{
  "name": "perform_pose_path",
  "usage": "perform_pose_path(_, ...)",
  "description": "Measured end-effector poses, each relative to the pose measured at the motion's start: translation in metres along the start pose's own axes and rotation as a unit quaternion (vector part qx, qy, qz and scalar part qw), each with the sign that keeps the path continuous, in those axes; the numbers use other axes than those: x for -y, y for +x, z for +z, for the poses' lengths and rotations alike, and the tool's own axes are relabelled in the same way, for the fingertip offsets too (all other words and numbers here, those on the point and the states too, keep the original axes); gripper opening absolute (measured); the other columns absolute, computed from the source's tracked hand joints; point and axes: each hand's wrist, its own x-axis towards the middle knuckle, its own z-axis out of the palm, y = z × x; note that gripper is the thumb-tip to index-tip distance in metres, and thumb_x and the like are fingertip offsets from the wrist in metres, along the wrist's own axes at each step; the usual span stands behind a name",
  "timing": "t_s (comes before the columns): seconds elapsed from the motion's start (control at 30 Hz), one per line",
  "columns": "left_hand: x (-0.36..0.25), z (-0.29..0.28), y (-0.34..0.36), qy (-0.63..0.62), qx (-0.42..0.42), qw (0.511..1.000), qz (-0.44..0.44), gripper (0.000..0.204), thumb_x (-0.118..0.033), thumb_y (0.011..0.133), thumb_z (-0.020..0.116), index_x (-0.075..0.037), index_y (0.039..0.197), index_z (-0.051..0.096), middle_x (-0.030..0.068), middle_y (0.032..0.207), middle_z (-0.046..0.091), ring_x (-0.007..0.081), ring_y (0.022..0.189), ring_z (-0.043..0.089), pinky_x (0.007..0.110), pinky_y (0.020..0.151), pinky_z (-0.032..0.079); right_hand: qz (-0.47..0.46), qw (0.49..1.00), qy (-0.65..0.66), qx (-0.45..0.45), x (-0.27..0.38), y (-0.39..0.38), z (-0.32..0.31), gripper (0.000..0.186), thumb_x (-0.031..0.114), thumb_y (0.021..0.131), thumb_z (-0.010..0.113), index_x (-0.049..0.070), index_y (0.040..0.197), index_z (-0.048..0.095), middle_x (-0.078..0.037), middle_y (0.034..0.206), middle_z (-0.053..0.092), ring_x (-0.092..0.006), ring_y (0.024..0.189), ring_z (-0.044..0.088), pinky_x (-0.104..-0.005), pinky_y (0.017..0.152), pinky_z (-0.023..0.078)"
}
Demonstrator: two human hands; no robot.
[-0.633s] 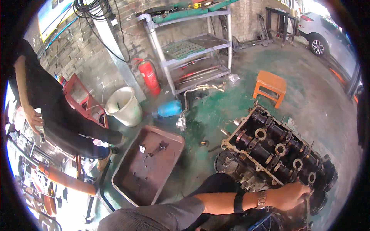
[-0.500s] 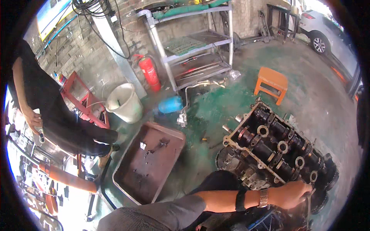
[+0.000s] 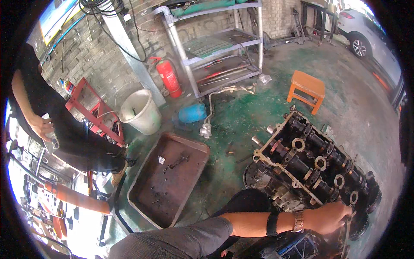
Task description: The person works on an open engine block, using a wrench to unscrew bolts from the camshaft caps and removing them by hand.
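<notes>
My left hand [image 3: 330,218], at the end of a bare forearm with a metal-band watch [image 3: 298,221], is closed at the near right corner of an engine block [image 3: 308,166]. Its fingers curl at the block's edge, beside the lowest of several ring-shaped metal caps [image 3: 353,197]. What they grip is hidden. A thin metal bar [image 3: 346,237] runs downward from beneath the fingertips; whether the hand holds it I cannot tell. Dark, oily shafts [image 3: 282,149] lie in the block. My right hand is out of view.
A brown tray [image 3: 144,183] with dark residue lies left of the block. Beyond are a white bucket [image 3: 142,114], blue container [image 3: 192,113], fire extinguisher [image 3: 168,77], shelf cart [image 3: 187,60] and orange stool [image 3: 307,86]. At left a person [image 3: 64,125] holds a phone-like object.
The view has shifted slightly, so the block and surroundings sit a little differently. My left hand stays closed at the same corner of the block.
</notes>
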Motion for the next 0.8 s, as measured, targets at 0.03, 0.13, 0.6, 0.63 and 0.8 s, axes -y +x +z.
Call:
perform_pose_path(0.03, 0.0, -0.001, 0.0, -0.009, 0.002, 1.0, -0.003, 0.038, -0.005, 0.083, 0.061, 0.002, 0.119, 0.051, 0.0263, 0.095, 0.059, 0.0426, 0.095, 0.056, 0.052, 0.084, 0.043, 0.063, 0.994, 0.086, 0.009, 0.003, 0.0, -0.001, 0.04, 0.031, 0.089, 0.052, -0.002, 0.11, 0.058, -0.004, 0.073, 0.053, -0.0173, 0.073, 0.057, -0.0358, 0.091, 0.048)
perform_pose_path(0.13, -0.003, 0.0, -0.001, -0.028, -0.017, 0.999, -0.008, 0.031, -0.005, 0.082, 0.062, 0.003, 0.11, 0.053, 0.0267, 0.092, 0.06, 0.0435, 0.093, 0.057, 0.051, 0.082, 0.045, 0.131, 0.93, 0.327, 0.101, 0.009, 0.001, -0.007, 0.031, 0.029, 0.092, 0.048, 0.001, 0.101, 0.057, -0.004, 0.075, 0.055, -0.0177, 0.074, 0.058, -0.0392, 0.095, 0.046)
perform_pose_path(0.6, 0.005, 0.009, 0.0, 0.012, -0.037, 0.999, -0.003, 0.038, -0.007, 0.084, 0.061, 0.001, 0.12, 0.048, 0.0262, 0.095, 0.058, 0.043, 0.094, 0.056, 0.052, 0.083, 0.044, -0.15, 0.981, -0.121, 0.02, 0.002, -0.013, 0.001, 0.034, 0.036, 0.095, 0.042, 0.012, 0.102, 0.065, -0.006, 0.09, 0.069, -0.0217, 0.086, 0.066, -0.0428, 0.104, 0.041)
perform_pose_path(0.63, 0.006, 0.01, 0.001, 0.011, -0.033, 0.999, -0.006, 0.038, -0.007, 0.084, 0.061, 0.001, 0.119, 0.048, 0.0261, 0.095, 0.058, 0.0429, 0.093, 0.057, 0.052, 0.083, 0.045, -0.107, 0.979, -0.17, 0.028, 0.007, -0.014, 0.0, 0.034, 0.035, 0.095, 0.043, 0.01, 0.101, 0.066, -0.007, 0.09, 0.069, -0.0236, 0.085, 0.067, -0.0432, 0.101, 0.044)
perform_pose_path(0.8, 0.006, 0.009, 0.0, 0.014, -0.029, 0.999, -0.001, 0.038, -0.008, 0.085, 0.061, 0.001, 0.119, 0.05, 0.0258, 0.095, 0.058, 0.0426, 0.091, 0.057, 0.051, 0.081, 0.045, -0.095, 0.985, -0.14, 0.043, 0.021, -0.017, 0.0, 0.034, 0.033, 0.093, 0.047, 0.006, 0.096, 0.067, -0.012, 0.091, 0.07, -0.0284, 0.085, 0.067, -0.0438, 0.09, 0.05)
